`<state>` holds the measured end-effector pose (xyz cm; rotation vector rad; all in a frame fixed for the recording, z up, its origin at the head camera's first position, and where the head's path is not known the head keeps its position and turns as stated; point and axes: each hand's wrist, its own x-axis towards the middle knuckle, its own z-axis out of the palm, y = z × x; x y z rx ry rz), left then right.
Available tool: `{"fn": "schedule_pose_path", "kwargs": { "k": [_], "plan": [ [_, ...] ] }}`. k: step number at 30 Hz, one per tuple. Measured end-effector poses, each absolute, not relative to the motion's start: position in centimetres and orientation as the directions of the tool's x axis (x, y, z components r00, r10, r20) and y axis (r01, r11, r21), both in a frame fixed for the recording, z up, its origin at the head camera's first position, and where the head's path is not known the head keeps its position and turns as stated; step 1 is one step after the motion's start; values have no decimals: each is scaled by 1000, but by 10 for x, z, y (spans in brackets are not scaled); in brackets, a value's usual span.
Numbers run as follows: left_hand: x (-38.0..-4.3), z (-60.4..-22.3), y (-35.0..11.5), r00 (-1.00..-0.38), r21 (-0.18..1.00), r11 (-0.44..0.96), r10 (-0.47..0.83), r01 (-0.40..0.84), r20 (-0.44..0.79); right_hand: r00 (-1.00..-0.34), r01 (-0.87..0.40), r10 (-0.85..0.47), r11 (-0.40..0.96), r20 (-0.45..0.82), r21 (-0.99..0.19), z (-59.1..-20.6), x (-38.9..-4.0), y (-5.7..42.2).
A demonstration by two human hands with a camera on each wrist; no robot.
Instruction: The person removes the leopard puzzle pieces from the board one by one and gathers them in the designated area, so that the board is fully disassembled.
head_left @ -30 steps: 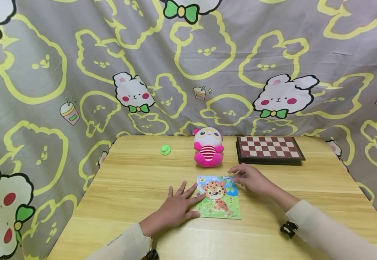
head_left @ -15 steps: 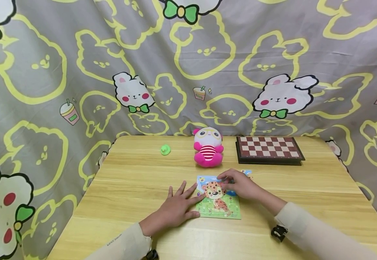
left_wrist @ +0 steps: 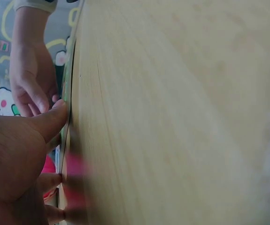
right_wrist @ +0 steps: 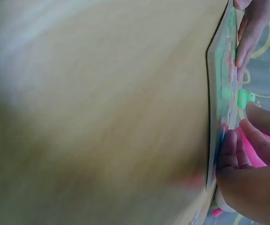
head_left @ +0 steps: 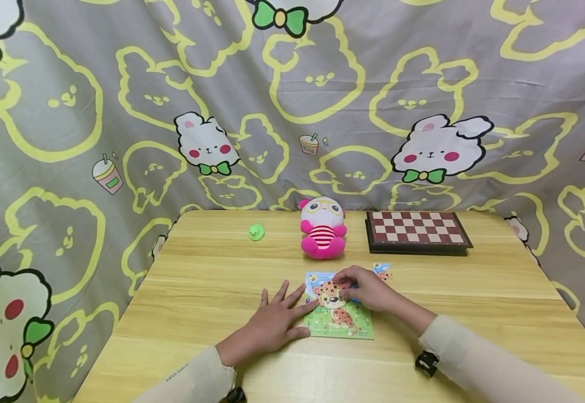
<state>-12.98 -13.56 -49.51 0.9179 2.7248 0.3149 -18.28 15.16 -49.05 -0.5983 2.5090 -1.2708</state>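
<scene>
L hand (head_left: 271, 324) spread, fingertips on puzzle (head_left: 340, 318) L edge. R hand (head_left: 371, 289) part-curled over puzzle's far R corner; can't tell if pinching a pc. Puzzle flat btwn hands, well in from surface (head_left: 211, 280) far edge.

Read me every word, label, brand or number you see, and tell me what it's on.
Nothing can be read.
Left sleeve: dark marks like lettering, too blurred to read.
Puzzle, lower right corner: tiny marks, too small to read.
</scene>
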Motion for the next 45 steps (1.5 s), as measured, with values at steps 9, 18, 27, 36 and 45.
{"fn": "schedule_pose_path", "kwargs": {
  "k": [9,18,27,36,45],
  "plan": [
    [-130,-497,-136,-771,287,777,616,561,-162,-864,-284,-502,562,-47,-777,-497,-185,145],
    [-130,-498,-136,-770,280,776,618,565,-158,-874,-265,-475,644,-104,-717,-492,-184,132],
    [-130,-498,-136,-768,278,775,620,568,-159,-892,-235,-431,702,-138,-672,-486,-185,125],
    [-131,-498,-136,-772,287,776,616,561,-158,-875,-201,-435,726,-213,-658,-478,-190,121],
    [-131,-498,-136,-773,292,776,615,560,-153,-874,-181,-427,729,-232,-661,-477,-194,119]
  ]
}}
